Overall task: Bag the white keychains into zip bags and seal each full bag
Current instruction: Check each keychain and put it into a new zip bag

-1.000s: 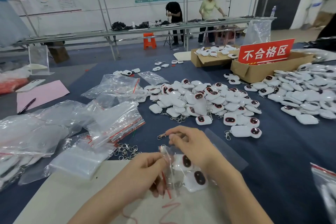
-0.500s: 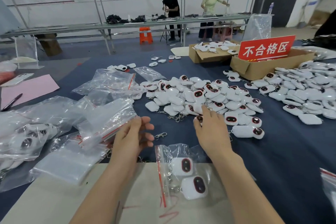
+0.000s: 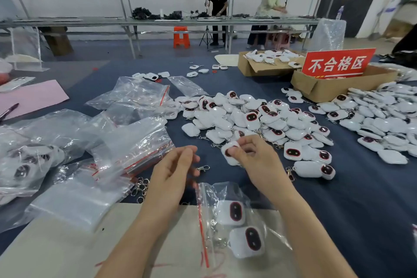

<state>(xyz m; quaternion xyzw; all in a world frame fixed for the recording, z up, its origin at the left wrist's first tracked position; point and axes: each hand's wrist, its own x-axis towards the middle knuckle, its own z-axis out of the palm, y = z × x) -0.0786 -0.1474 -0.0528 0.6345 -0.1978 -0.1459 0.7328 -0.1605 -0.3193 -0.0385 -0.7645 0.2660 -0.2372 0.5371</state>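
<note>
The right hand (image 3: 255,162) has its grip clamped on one small white hard-plastic keychain (image 3: 228,157), just beyond the clear red-striped zip bag (image 3: 208,201) on the desk (image 3: 338,210); the left hand (image 3: 173,171) hovers, grip apart. Light, stiff, probably slick — pinch its flat faces.

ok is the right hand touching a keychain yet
Touching. The head view shows the right hand pinching one white keychain between thumb and fingertips.

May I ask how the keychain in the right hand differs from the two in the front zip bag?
The held keychain is pinched in the right hand, fingers partly covering its face; the bagged keychains lie in the zip bag, faces showing. All are white, dark-faced.
</note>
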